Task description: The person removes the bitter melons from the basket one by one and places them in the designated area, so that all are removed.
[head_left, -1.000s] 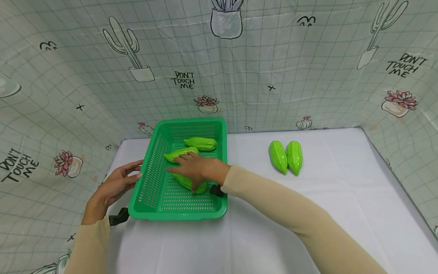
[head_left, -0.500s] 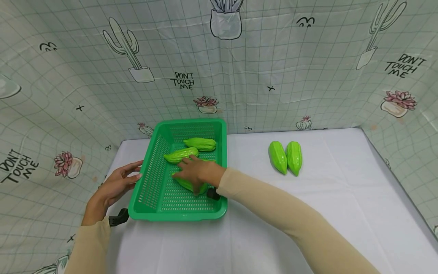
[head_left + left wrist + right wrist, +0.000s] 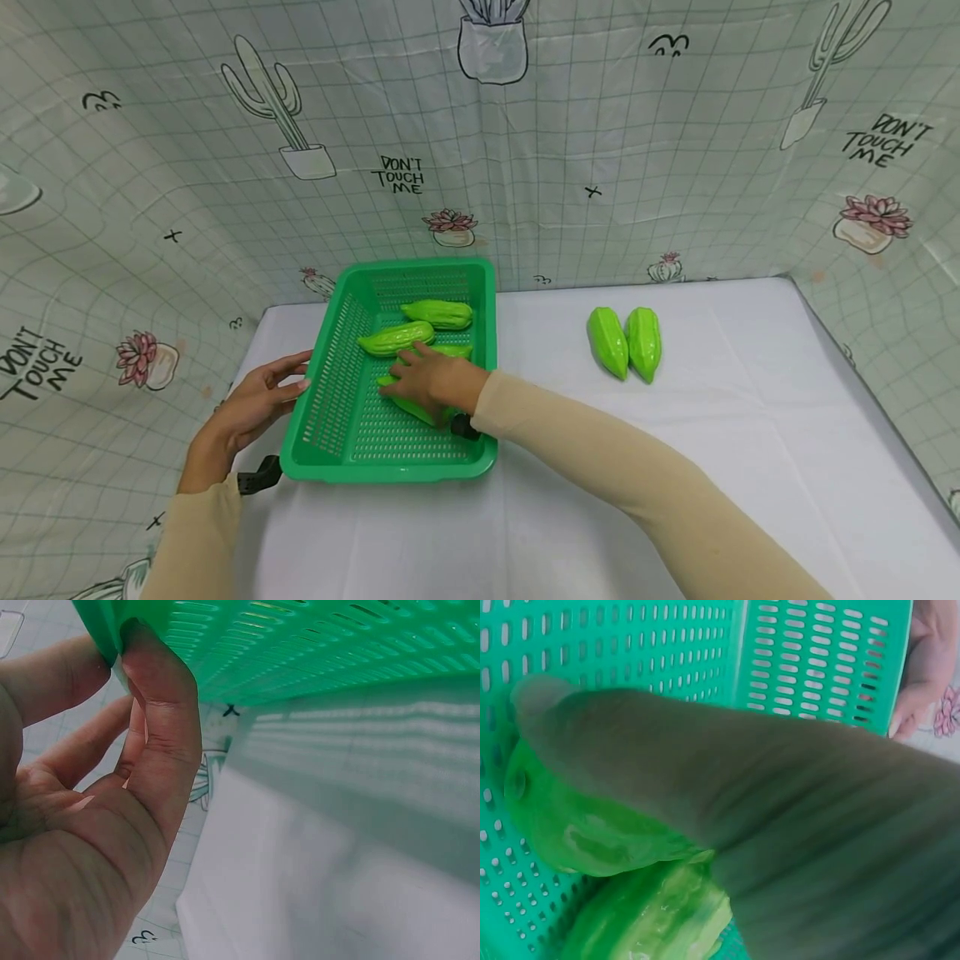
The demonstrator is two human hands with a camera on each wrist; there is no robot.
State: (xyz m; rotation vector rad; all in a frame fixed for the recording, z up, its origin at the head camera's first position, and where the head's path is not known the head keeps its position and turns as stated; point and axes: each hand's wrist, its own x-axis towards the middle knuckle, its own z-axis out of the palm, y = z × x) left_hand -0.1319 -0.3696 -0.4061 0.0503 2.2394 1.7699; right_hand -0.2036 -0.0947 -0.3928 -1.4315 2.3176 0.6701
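My left hand point(image 3: 258, 400) pinches the left rim of a green plastic basket point(image 3: 322, 473); in the left wrist view its thumb and a finger point(image 3: 161, 697) sit on either side of that rim. Inside the basket, my right hand point(image 3: 433, 382) reaches over a bright green bitter gourd point(image 3: 405, 405), its fingers on the far side and its thumb on the near side. Much of this gourd is hidden by the hand. Just beyond lie a partly covered bitter gourd point(image 3: 456, 351), a paler one point(image 3: 396, 339) and another at the back point(image 3: 438, 314).
Two more bitter gourds lie side by side on the white tablecloth, a left one point(image 3: 608, 343) and a right one point(image 3: 644, 344). Patterned cloth walls point(image 3: 555, 150) enclose the table at the back and sides. Black wrist camera mounts show at the left wrist and inside the basket.
My right hand has drawn back slightly to the right and toward me, its fingers closing in around the nearest gourd. The left hand and the basket have stayed put.
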